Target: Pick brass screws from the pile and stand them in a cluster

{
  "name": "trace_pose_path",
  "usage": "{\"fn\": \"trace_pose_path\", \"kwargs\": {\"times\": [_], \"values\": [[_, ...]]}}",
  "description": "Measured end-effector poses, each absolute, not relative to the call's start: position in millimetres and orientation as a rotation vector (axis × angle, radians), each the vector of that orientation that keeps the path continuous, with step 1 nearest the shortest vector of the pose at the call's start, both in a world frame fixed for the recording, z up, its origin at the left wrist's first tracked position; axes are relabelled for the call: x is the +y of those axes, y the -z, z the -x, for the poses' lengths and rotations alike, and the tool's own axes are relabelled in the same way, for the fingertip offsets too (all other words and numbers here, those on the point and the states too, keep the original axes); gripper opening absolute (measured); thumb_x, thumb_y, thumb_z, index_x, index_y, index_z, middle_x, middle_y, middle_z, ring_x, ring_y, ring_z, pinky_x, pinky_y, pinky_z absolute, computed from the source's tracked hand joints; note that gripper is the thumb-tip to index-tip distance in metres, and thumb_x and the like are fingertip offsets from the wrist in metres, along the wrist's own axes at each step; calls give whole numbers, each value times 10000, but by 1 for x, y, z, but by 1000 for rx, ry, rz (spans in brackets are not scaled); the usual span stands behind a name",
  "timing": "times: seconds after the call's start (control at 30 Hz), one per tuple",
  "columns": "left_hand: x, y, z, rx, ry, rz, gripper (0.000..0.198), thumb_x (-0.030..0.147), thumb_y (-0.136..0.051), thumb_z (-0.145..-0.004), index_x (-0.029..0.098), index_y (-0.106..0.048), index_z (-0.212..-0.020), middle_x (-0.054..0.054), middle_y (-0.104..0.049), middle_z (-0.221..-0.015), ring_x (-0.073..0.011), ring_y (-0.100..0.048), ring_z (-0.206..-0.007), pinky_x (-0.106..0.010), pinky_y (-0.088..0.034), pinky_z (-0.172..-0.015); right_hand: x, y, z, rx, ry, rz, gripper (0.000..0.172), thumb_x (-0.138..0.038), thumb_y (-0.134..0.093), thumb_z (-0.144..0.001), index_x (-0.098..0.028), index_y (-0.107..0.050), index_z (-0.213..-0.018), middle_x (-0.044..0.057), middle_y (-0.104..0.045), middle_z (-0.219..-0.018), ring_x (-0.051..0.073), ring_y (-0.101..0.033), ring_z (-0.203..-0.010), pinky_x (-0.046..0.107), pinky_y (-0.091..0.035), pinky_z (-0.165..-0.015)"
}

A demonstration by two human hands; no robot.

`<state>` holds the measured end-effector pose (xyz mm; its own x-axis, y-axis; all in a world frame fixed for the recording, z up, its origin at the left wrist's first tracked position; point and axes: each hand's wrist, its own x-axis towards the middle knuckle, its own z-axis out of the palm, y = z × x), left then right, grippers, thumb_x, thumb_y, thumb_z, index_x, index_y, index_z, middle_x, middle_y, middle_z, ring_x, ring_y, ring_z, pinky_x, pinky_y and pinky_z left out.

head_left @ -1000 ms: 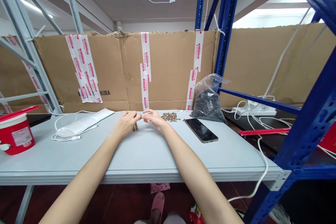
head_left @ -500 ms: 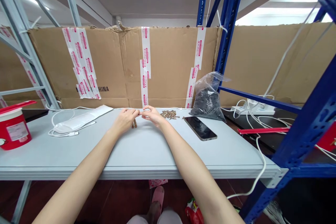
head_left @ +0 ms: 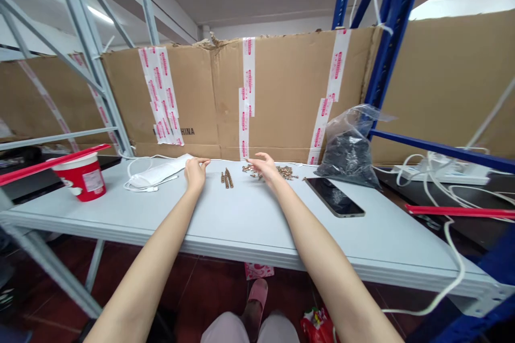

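Small brass-coloured metal pieces stand in short rows (head_left: 227,178) on the grey table, between my two hands. To the left of these rows is my left hand (head_left: 195,172), its thumb and fingertips pinched together; anything between them is too small to make out. My right hand (head_left: 265,167) hovers at the left side of a loose pile of similar brass-coloured pieces (head_left: 286,172). Its fingers are apart, and I see nothing held in them. Part of the pile is hidden behind that hand.
A black phone (head_left: 336,197) lies right of the pile, with a clear bag of dark pieces (head_left: 349,155) behind it. On the left are a white flat packet (head_left: 161,171) with a cable and a red cup (head_left: 86,177). A cardboard wall (head_left: 289,96) closes the back.
My hands, together over the rows before, have moved apart: the left one to the left, the right one toward the pile. The rows now show fully. The camera view has turned left.
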<state>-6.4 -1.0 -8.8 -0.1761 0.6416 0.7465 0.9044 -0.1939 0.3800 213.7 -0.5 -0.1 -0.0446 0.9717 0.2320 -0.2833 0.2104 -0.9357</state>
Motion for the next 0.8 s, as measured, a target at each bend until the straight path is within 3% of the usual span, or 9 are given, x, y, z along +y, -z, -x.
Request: {"fn": "trace_pose_path", "kwargs": {"times": [0.13, 0.2, 0.43, 0.8], "values": [[9, 20, 28, -2317, 1226, 1712, 235, 260, -500, -809, 181, -665, -956, -85, -661, -981, -213, -581, -880, -302, -393, -725, 1, 2, -222, -1132, -1198, 852, 472, -265, -746, -493, -212, -471, -872, -44, -610, -649, 73, -542, -518, 205, -443, -567], [10, 25, 30, -2362, 1150, 1794, 178, 225, -559, -763, 189, -683, -886, -67, -676, -940, -200, -593, -865, -282, -394, -724, 0, 1, -224, -1131, -1197, 872, 459, -264, -743, -512, -211, -491, -893, -38, -617, -670, 71, -545, -526, 204, -448, -585], [11, 30, 21, -2186, 951, 1938, 90, 230, -601, -718, 214, -667, -777, -12, -689, -809, -166, -601, -809, -267, -387, -729, -4, 0, -222, -1183, -1183, 927, 407, -241, -724, -565, -203, -523, -917, -14, -650, -715, 76, -544, -524, 216, -448, -595], [12, 30, 16, -1909, 744, 2084, 132, 205, -561, -754, 223, -691, -769, -45, -681, -861, -231, -539, -917, -358, -325, -801, -4, -1, -222, -1189, -1180, 940, 358, -249, -716, -580, -212, -537, -887, 0, -669, -770, 82, -540, -522, 231, -455, -603]]}}
